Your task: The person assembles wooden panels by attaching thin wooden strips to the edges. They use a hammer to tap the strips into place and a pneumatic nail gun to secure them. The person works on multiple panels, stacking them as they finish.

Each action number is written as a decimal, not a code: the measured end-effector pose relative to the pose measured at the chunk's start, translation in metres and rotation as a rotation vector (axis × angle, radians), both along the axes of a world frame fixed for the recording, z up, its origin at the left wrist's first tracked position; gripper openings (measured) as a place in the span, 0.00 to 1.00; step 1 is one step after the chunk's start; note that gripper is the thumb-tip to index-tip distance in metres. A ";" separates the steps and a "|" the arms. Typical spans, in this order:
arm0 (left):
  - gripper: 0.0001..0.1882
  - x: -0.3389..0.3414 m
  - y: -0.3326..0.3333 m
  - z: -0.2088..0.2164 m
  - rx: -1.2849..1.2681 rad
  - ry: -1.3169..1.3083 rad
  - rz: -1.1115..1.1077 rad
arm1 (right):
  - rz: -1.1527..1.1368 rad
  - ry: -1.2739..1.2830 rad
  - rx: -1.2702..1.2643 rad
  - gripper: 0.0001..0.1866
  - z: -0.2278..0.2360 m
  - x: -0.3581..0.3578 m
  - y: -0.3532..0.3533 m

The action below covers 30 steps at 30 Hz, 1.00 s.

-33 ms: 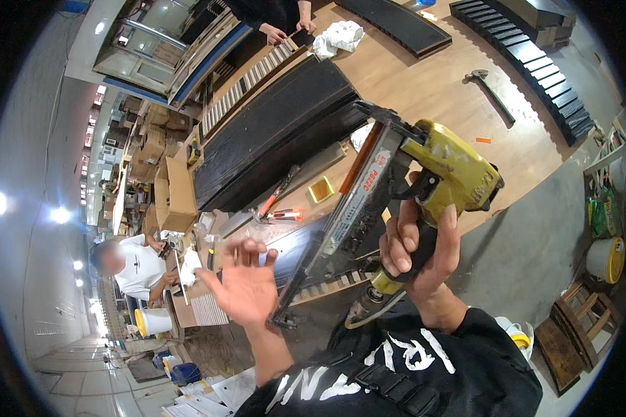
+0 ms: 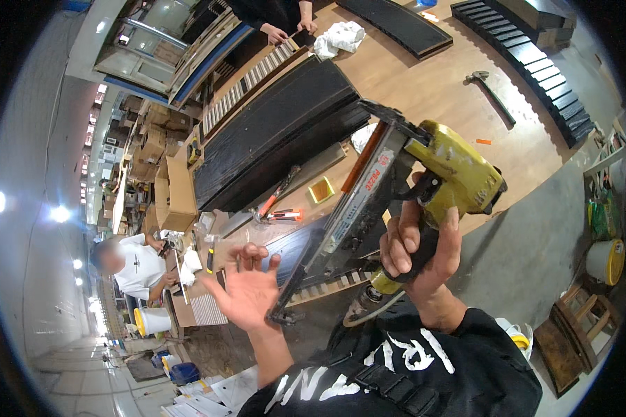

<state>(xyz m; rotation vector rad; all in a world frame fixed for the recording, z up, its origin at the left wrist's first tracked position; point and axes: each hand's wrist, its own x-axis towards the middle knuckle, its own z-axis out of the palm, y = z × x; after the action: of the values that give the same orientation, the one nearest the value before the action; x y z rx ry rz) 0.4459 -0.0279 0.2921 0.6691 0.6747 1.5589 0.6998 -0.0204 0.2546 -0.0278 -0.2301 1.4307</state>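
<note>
- Right hand (image 2: 424,254): fingers wrapped round the handle of 1 yellow-and-black nail gun (image 2: 459,170). Gun is up in front of the chest, long magazine slanting down toward the left hand; 1 hose (image 2: 358,324) below the grip.
- Left hand (image 2: 249,290): palm up, fingers spread, holds nothing. Magazine's low end overlaps its palm edge; can't tell if touching.
- Just beyond left hand: 1 orange-and-white tool (image 2: 285,215), 1 yellow square piece (image 2: 320,190), first of 2 hammers, red-handled hammer (image 2: 279,191).
- Beyond right hand, off to its right: second one, dark-handled hammer (image 2: 495,101).
- Farther out, past both hands: 1 big black panel (image 2: 271,132), 1 row of light strips (image 2: 247,89), 1 white cloth (image 2: 339,39), 1 smaller black panel (image 2: 396,26); 1 slatted black piece (image 2: 525,69) on right-hand side.
- Surface: light wood tabletop (image 2: 414,87), glossy past the right hand.
- Room: grey floor (image 2: 535,229) right of right hand; 1 white bucket, yellow lid (image 2: 605,260) on it. Left of left hand: 1 open carton (image 2: 174,198), 1 co-worker in white (image 2: 138,271). Another co-worker's 2 hands (image 2: 277,33) at the strips' far end.
</note>
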 end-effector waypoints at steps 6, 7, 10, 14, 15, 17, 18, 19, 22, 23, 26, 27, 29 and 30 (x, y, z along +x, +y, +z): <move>0.48 0.025 -0.018 0.001 0.026 -0.027 0.131 | -0.092 -0.124 -0.024 0.34 0.009 -0.006 0.001; 0.48 0.024 -0.020 0.001 0.051 -0.016 0.147 | -0.069 -0.124 0.007 0.34 0.009 -0.009 0.000; 0.48 0.059 -0.007 0.013 0.000 0.026 0.172 | 0.000 -0.207 0.044 0.32 -0.006 -0.021 -0.009; 0.48 0.077 0.019 0.019 -0.006 0.029 0.029 | 0.062 -0.342 -0.002 0.31 -0.009 -0.028 -0.021; 0.48 0.075 0.022 0.014 -0.015 0.040 -0.066 | 0.058 -0.350 0.044 0.27 -0.012 -0.025 -0.022; 0.49 0.077 0.024 0.005 -0.055 -0.089 -0.260 | 0.058 -0.417 0.055 0.26 -0.019 -0.014 -0.034; 0.49 0.073 0.029 -0.003 -0.193 -0.167 -0.354 | 0.045 -0.465 0.037 0.28 -0.022 -0.006 -0.039; 0.49 0.077 0.028 -0.013 -0.292 -0.029 -0.336 | 0.048 -0.517 0.013 0.31 -0.024 -0.001 -0.046; 0.47 0.099 0.025 -0.063 -0.424 -0.067 -0.421 | -0.031 -0.782 -0.029 0.44 -0.007 0.039 -0.049; 0.46 0.107 0.023 -0.085 -0.441 -0.115 -0.467 | -0.046 -0.815 -0.092 0.50 -0.001 0.038 -0.047; 0.43 0.135 0.020 -0.128 -0.710 -0.172 -0.594 | -0.050 -0.988 -0.305 0.65 0.014 0.033 -0.038; 0.39 0.130 0.014 -0.167 -0.491 -0.049 -0.745 | -0.036 -1.119 -0.355 0.60 0.007 0.030 -0.033; 0.27 0.113 0.008 -0.207 -0.094 0.583 -0.642 | 0.050 -1.356 -0.432 0.50 -0.014 0.032 -0.022; 0.22 0.096 0.009 -0.228 0.006 0.625 -0.477 | 0.141 -1.478 -0.443 0.46 -0.027 0.034 -0.012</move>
<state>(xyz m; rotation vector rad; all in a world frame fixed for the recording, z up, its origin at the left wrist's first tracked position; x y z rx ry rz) 0.5421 -0.0192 0.0644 1.2429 0.8853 0.9032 0.7338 -0.0328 0.2271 -1.4756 -1.1145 1.3226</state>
